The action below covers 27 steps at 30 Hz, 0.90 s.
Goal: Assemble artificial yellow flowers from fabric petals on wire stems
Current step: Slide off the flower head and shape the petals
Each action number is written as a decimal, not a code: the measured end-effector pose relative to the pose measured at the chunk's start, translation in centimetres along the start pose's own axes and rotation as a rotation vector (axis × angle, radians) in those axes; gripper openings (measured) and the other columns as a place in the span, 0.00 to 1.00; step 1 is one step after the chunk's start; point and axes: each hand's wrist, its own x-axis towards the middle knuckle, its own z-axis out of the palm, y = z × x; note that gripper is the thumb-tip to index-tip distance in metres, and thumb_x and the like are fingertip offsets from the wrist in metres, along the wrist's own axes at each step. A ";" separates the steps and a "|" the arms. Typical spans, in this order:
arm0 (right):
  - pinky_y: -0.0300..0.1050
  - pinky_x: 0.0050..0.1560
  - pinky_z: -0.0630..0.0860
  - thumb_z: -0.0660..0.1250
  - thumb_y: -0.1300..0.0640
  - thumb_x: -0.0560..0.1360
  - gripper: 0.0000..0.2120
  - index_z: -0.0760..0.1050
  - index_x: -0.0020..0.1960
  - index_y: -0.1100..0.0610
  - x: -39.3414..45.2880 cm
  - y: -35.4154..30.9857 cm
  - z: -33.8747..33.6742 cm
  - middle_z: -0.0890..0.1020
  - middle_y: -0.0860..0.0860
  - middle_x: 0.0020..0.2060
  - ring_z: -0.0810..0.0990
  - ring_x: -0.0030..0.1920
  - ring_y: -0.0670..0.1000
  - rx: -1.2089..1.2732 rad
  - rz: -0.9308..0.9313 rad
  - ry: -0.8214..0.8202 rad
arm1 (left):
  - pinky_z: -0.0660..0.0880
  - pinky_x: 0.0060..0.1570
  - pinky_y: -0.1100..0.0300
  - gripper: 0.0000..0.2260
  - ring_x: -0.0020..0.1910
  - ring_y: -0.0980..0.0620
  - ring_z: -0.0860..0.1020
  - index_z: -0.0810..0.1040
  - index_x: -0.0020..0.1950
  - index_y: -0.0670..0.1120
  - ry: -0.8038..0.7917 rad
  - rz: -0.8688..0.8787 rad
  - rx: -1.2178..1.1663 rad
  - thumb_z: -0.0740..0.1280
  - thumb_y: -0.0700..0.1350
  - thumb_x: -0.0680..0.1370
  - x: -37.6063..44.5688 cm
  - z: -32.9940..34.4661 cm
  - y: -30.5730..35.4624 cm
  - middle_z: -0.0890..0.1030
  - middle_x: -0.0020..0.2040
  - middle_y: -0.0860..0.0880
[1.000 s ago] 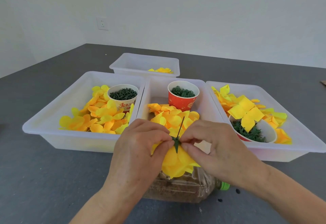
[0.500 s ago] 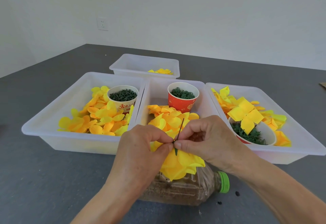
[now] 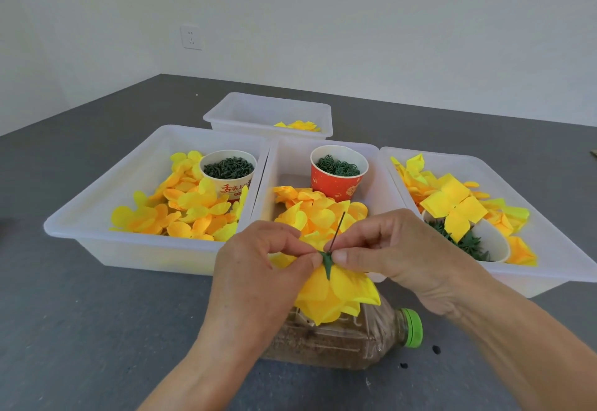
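Observation:
A yellow fabric flower (image 3: 336,294) hangs head-down between my hands, over a lying plastic bottle. Its thin dark wire stem (image 3: 338,229) points up and away from me. A green calyx piece (image 3: 327,263) sits on the stem against the back of the petals. My left hand (image 3: 258,268) pinches the flower at the calyx from the left. My right hand (image 3: 387,249) pinches the stem and calyx from the right with thumb and forefinger. The flower's centre faces down and is hidden.
Three white trays (image 3: 97,216) (image 3: 323,148) (image 3: 555,268) hold loose yellow petals and paper cups (image 3: 227,168) (image 3: 337,168) (image 3: 484,242) of green parts. A smaller tray (image 3: 268,110) behind holds finished flowers. The bottle (image 3: 342,342) with a green cap lies on the grey table.
The green calyx has come into view again at the base of the petals. Both hands stayed pinched at the stem, shifting only slightly, while the flower turned a little.

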 end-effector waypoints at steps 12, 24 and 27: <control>0.32 0.34 0.73 0.75 0.65 0.66 0.07 0.82 0.33 0.54 0.7 -0.7 0.2 0.81 0.46 0.29 0.77 0.31 0.39 -0.097 0.098 -0.007 | 0.65 0.38 0.64 0.08 0.34 0.67 0.73 0.82 0.28 0.49 -0.087 -0.132 -0.085 0.76 0.39 0.64 0.5 0.5 0.7 0.80 0.43 0.57; 0.27 0.34 0.71 0.75 0.64 0.67 0.06 0.82 0.36 0.54 0.4 -0.8 -0.1 0.82 0.51 0.33 0.76 0.34 0.40 -0.193 -0.026 -0.022 | 0.67 0.44 0.69 0.08 0.50 0.64 0.76 0.84 0.32 0.54 -0.076 -0.115 -0.118 0.77 0.40 0.64 0.1 0.2 0.0 0.81 0.48 0.58; 0.31 0.38 0.73 0.74 0.65 0.67 0.08 0.83 0.39 0.53 0.0 -0.4 -0.3 0.84 0.57 0.42 0.79 0.42 0.52 -0.168 -0.033 -0.007 | 0.69 0.45 0.75 0.14 0.56 0.68 0.74 0.84 0.39 0.59 -0.116 -0.068 -0.139 0.77 0.39 0.63 -0.8 -0.6 -0.3 0.79 0.54 0.62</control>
